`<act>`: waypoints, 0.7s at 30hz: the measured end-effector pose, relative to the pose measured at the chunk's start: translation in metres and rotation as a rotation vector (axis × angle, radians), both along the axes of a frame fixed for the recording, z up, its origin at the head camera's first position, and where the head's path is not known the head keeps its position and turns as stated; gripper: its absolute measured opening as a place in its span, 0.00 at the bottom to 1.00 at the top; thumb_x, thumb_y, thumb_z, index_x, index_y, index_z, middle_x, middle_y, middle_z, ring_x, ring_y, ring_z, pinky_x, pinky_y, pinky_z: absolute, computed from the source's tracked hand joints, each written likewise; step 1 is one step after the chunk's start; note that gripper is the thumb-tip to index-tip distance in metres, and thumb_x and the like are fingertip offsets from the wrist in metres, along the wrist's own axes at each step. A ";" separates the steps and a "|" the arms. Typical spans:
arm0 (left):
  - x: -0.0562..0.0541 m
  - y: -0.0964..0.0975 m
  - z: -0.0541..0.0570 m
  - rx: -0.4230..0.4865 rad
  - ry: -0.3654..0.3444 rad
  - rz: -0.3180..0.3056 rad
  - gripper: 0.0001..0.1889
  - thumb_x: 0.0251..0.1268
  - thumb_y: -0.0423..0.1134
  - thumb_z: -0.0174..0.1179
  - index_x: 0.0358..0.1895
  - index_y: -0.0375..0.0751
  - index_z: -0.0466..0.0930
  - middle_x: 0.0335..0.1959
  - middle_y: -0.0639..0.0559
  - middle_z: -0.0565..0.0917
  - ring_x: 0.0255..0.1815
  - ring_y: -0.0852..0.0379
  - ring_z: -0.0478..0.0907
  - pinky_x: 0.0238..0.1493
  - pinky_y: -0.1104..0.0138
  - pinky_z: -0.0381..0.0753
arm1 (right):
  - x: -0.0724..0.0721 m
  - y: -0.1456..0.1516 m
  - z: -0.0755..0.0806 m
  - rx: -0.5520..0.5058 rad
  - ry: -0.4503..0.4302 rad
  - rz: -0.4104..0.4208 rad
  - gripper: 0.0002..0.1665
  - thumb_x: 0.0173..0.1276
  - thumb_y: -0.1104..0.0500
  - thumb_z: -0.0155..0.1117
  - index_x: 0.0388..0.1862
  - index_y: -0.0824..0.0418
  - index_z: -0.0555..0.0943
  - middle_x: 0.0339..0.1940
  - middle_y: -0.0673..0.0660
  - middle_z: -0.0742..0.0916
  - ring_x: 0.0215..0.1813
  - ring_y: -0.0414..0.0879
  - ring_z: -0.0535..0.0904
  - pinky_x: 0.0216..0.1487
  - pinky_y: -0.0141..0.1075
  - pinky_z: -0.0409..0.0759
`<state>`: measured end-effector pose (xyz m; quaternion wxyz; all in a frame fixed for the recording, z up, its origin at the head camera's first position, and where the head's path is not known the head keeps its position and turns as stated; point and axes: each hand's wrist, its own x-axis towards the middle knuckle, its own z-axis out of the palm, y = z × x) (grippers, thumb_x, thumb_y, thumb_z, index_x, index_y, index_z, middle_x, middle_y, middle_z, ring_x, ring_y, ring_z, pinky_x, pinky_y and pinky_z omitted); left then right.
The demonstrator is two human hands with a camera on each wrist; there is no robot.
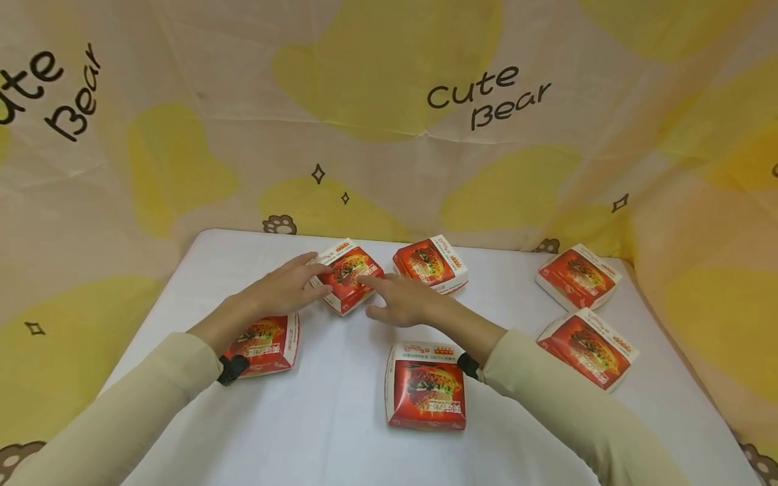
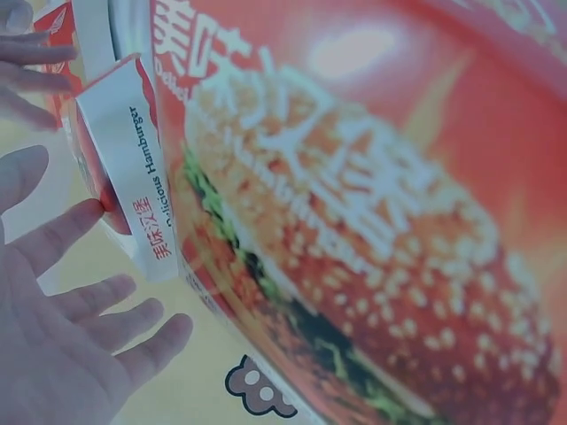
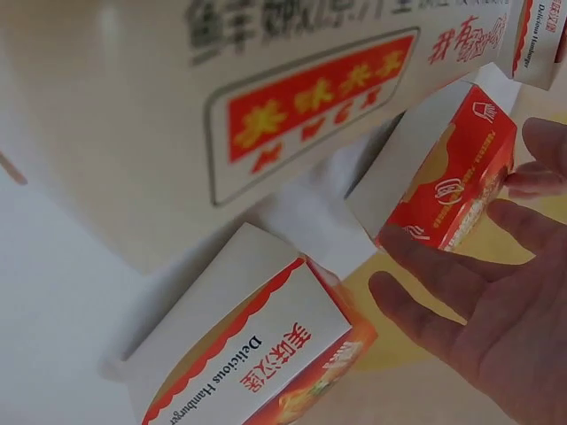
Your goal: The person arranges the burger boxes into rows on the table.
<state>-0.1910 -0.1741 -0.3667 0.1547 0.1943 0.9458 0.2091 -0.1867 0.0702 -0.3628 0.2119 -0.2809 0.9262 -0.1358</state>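
A red-and-white hamburger box (image 1: 349, 273) lies on the white table between both hands, with a burger picture on its lid. My left hand (image 1: 290, 285) is at its left side with fingers spread, and in the left wrist view one fingertip overlaps the side of the box (image 2: 120, 164). From the right, my right hand (image 1: 404, 300) reaches over the near right edge, its fingers extended. The right wrist view shows those fingertips right at the box (image 3: 443, 181). Under the left wrist lies another hamburger box (image 1: 264, 345), partly hidden by the forearm.
One hamburger box (image 1: 430, 263) stands just behind the right hand, and another (image 1: 428, 391) lies near the right wrist. Two more boxes, one farther (image 1: 579, 275) and one nearer (image 1: 587, 349), lie at the right. A printed cloth (image 1: 377, 169) hangs behind the table (image 1: 340, 432).
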 end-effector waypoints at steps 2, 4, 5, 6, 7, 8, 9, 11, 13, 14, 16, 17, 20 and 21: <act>0.000 0.000 0.001 0.006 -0.006 0.002 0.29 0.74 0.53 0.53 0.71 0.40 0.70 0.78 0.31 0.51 0.76 0.29 0.50 0.65 0.30 0.57 | 0.000 0.001 -0.001 -0.004 -0.024 0.025 0.39 0.74 0.46 0.59 0.80 0.46 0.59 0.73 0.60 0.72 0.73 0.56 0.67 0.68 0.56 0.69; 0.000 0.000 0.001 0.014 -0.013 0.000 0.29 0.75 0.53 0.53 0.71 0.41 0.71 0.78 0.31 0.50 0.76 0.28 0.51 0.65 0.30 0.57 | -0.001 0.001 -0.001 -0.001 -0.047 0.045 0.40 0.74 0.45 0.58 0.81 0.45 0.58 0.75 0.59 0.70 0.74 0.56 0.65 0.70 0.55 0.67; 0.001 0.000 0.002 0.018 -0.015 -0.004 0.29 0.74 0.54 0.53 0.70 0.41 0.71 0.78 0.31 0.50 0.75 0.28 0.52 0.65 0.30 0.58 | -0.002 0.002 -0.002 -0.001 -0.057 0.051 0.40 0.74 0.45 0.58 0.81 0.45 0.57 0.76 0.59 0.69 0.75 0.56 0.64 0.70 0.55 0.66; 0.000 0.001 0.002 0.021 -0.018 -0.005 0.29 0.74 0.54 0.53 0.70 0.41 0.72 0.78 0.31 0.50 0.75 0.28 0.52 0.65 0.30 0.57 | -0.002 0.002 -0.002 0.000 -0.062 0.052 0.40 0.74 0.45 0.58 0.81 0.45 0.57 0.77 0.59 0.68 0.76 0.56 0.63 0.71 0.56 0.65; 0.000 0.001 0.002 0.025 -0.021 -0.006 0.28 0.74 0.54 0.53 0.70 0.41 0.72 0.78 0.31 0.50 0.75 0.28 0.52 0.65 0.30 0.57 | -0.002 0.003 -0.003 0.003 -0.063 0.049 0.40 0.74 0.45 0.58 0.81 0.45 0.57 0.77 0.59 0.67 0.76 0.56 0.62 0.71 0.56 0.65; 0.000 0.001 0.002 0.028 -0.026 -0.006 0.28 0.74 0.54 0.53 0.70 0.41 0.72 0.78 0.31 0.50 0.75 0.28 0.52 0.65 0.30 0.57 | -0.003 0.003 -0.003 0.003 -0.062 0.043 0.40 0.74 0.45 0.58 0.81 0.45 0.57 0.77 0.59 0.67 0.76 0.56 0.62 0.71 0.57 0.65; 0.000 0.001 0.002 0.029 -0.030 -0.006 0.28 0.74 0.54 0.53 0.70 0.41 0.72 0.79 0.32 0.50 0.76 0.28 0.52 0.65 0.30 0.57 | -0.003 0.004 -0.003 -0.001 -0.058 0.038 0.40 0.74 0.45 0.58 0.80 0.46 0.58 0.77 0.59 0.67 0.76 0.56 0.62 0.70 0.57 0.65; 0.001 0.002 0.002 0.026 -0.036 -0.006 0.29 0.74 0.55 0.53 0.70 0.41 0.72 0.79 0.32 0.50 0.76 0.28 0.51 0.65 0.30 0.57 | -0.004 0.005 -0.003 -0.014 -0.049 0.031 0.39 0.74 0.45 0.58 0.80 0.47 0.59 0.77 0.59 0.67 0.76 0.56 0.62 0.70 0.58 0.66; 0.001 0.002 0.003 0.026 -0.034 -0.007 0.29 0.74 0.54 0.53 0.70 0.40 0.71 0.78 0.33 0.51 0.76 0.29 0.51 0.65 0.30 0.57 | -0.004 0.005 -0.004 -0.048 -0.053 0.044 0.39 0.74 0.46 0.58 0.80 0.46 0.59 0.77 0.58 0.68 0.76 0.55 0.63 0.70 0.56 0.67; 0.001 0.002 0.003 0.026 -0.029 -0.010 0.29 0.74 0.54 0.54 0.70 0.40 0.71 0.78 0.33 0.53 0.76 0.29 0.52 0.65 0.30 0.57 | -0.004 0.005 -0.004 -0.071 -0.065 0.056 0.39 0.74 0.46 0.59 0.80 0.46 0.59 0.77 0.57 0.68 0.76 0.54 0.63 0.70 0.55 0.67; 0.002 0.002 0.003 0.035 -0.013 -0.017 0.28 0.74 0.53 0.54 0.69 0.39 0.72 0.77 0.33 0.56 0.76 0.31 0.53 0.66 0.32 0.58 | -0.004 0.006 -0.004 -0.108 -0.091 0.079 0.38 0.74 0.47 0.59 0.80 0.47 0.60 0.76 0.56 0.69 0.75 0.53 0.64 0.70 0.53 0.68; 0.002 0.002 0.003 0.042 -0.003 -0.023 0.28 0.74 0.52 0.54 0.68 0.38 0.72 0.76 0.33 0.58 0.75 0.31 0.54 0.66 0.32 0.58 | -0.003 0.007 -0.004 -0.119 -0.101 0.088 0.38 0.74 0.47 0.59 0.80 0.47 0.60 0.76 0.56 0.69 0.75 0.53 0.64 0.70 0.52 0.68; 0.002 0.002 0.003 0.056 0.017 -0.026 0.27 0.74 0.50 0.55 0.68 0.38 0.72 0.74 0.34 0.62 0.76 0.33 0.55 0.68 0.34 0.58 | -0.004 0.008 -0.005 -0.122 -0.113 0.084 0.37 0.74 0.47 0.59 0.79 0.49 0.62 0.75 0.57 0.70 0.75 0.53 0.64 0.71 0.52 0.67; 0.002 0.002 0.003 0.053 0.021 -0.022 0.28 0.73 0.50 0.55 0.69 0.38 0.71 0.74 0.35 0.63 0.76 0.34 0.55 0.68 0.34 0.58 | -0.004 0.009 -0.005 -0.113 -0.108 0.074 0.37 0.73 0.47 0.59 0.78 0.50 0.63 0.75 0.56 0.70 0.75 0.53 0.64 0.71 0.52 0.67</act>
